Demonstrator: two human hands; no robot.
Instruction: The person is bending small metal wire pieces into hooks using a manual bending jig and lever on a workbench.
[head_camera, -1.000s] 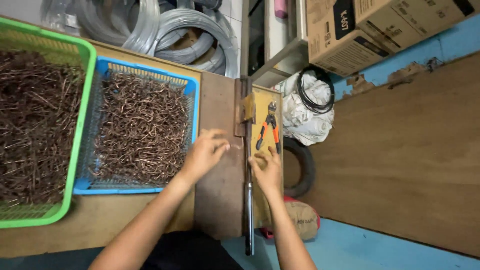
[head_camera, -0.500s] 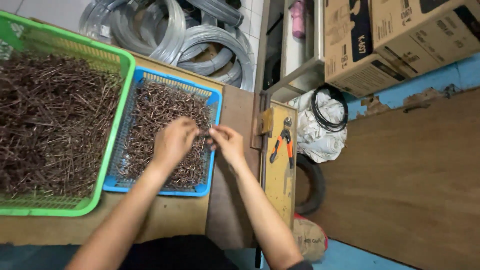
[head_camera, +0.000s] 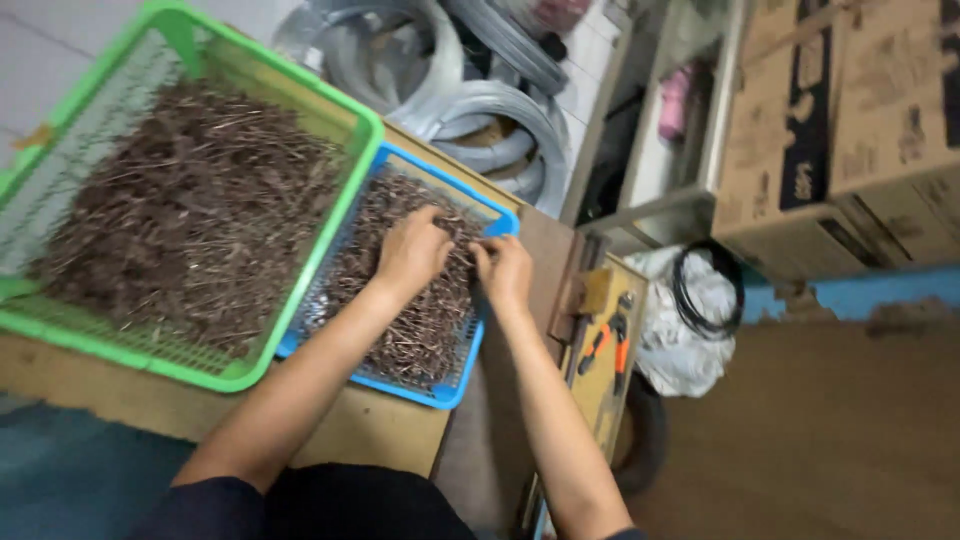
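Workbench (head_camera: 120, 395); fingertips (head_camera: 478, 250) buried in wire pieces (head_camera: 420, 310)

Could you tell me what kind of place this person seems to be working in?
Probably a small workshop or storeroom for wire goods: coils of grey steel wire against the wall, a green plastic basket and a blue plastic basket full of rusty-brown wire pieces, and stacked brown cardboard boxes.

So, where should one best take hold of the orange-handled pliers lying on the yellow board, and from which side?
Take the orange-handled pliers by the two orange handles, coming from above. They lie flat on the yellow board, apart from both hands, and the handles appear slightly spread, so fingers could probably close around them. The dark head end looks shorter and thinner, a poorer grip.
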